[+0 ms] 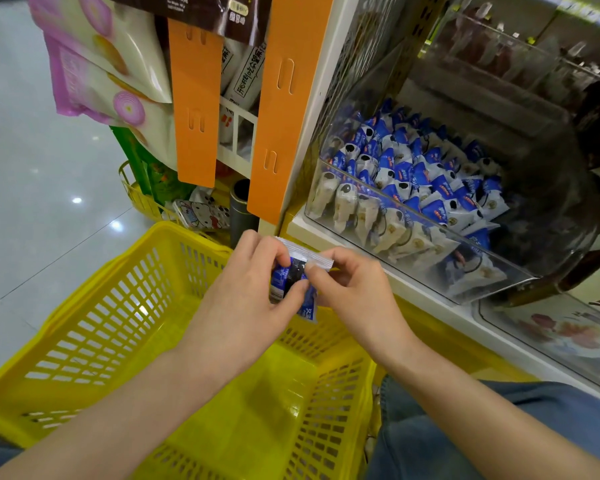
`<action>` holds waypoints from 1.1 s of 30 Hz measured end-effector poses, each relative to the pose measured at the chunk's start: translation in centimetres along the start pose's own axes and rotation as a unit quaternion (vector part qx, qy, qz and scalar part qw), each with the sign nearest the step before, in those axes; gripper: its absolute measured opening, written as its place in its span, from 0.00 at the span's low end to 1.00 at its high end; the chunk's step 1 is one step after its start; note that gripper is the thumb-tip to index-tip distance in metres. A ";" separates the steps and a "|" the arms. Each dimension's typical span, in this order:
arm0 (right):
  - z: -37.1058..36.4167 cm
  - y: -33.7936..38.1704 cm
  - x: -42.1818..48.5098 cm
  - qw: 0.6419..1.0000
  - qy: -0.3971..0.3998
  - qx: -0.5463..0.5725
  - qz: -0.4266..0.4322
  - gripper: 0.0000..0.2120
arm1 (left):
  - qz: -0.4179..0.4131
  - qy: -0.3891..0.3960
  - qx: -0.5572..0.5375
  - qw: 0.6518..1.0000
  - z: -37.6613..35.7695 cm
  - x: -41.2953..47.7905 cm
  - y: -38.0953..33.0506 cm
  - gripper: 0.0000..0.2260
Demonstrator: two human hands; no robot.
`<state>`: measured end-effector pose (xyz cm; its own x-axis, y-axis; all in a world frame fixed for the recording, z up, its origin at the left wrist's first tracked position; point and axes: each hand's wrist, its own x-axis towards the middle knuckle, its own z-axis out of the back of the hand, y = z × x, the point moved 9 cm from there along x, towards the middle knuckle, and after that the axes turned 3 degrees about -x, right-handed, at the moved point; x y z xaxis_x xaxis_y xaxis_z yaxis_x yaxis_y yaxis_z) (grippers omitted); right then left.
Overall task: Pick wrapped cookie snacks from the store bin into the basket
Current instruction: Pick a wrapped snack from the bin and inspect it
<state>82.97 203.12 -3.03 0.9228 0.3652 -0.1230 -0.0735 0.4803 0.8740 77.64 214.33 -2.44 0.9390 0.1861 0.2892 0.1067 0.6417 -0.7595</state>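
Evidently the job was at an early stage: the yellow basket point(94, 306) stood below the hands, and every part of its bottom that showed between the forearms was bare. The arms hid a portion, though, so a packet lying there could not be ruled out. Both hands met above the basket's far right corner, close to the shelf front. The left hand point(243, 292) had its fingers curled round a small bunch of blue-and-white wrapped cookie snacks point(290, 275). It looked like two or more of them, with one white crimped end poking up and a blue corner hanging below, but the exact count could not be told. The right hand point(354, 289) pinched the same bunch from the other side between thumb and forefinger, its other fingers folded loosely in. Up and to the right, the clear store bin point(426, 221) was heaped with many more packets point(413, 171) of the same kind, apart from the hands. By my reading, this bunch had been picked and the drop into the basket was not yet made, as the snacks hung over the basket's corner, apparently not resting on it. What was left was to release these and fetch however many more the task wanted, a number the frame did not give.
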 end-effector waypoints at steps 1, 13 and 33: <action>0.0 -0.1 0.0 1.000 0.001 0.000 0.000 0.04 | 0.008 0.004 -0.010 1.000 -0.2 0.0 0.2 0.10; -0.7 0.8 -0.2 0.998 0.017 -0.013 0.059 0.05 | 0.055 -0.018 -0.077 0.995 0.0 0.5 2.3 0.09; -1.6 -1.0 0.6 0.998 0.053 0.012 -0.010 0.14 | 0.177 -0.024 -0.184 0.967 -1.6 -0.3 3.9 0.15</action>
<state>82.99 204.12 -4.78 0.8784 0.4387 -0.1895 -0.0442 0.4695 0.8818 78.33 215.54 -6.41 0.9230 0.3846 -0.0069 -0.1013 0.2257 -0.9689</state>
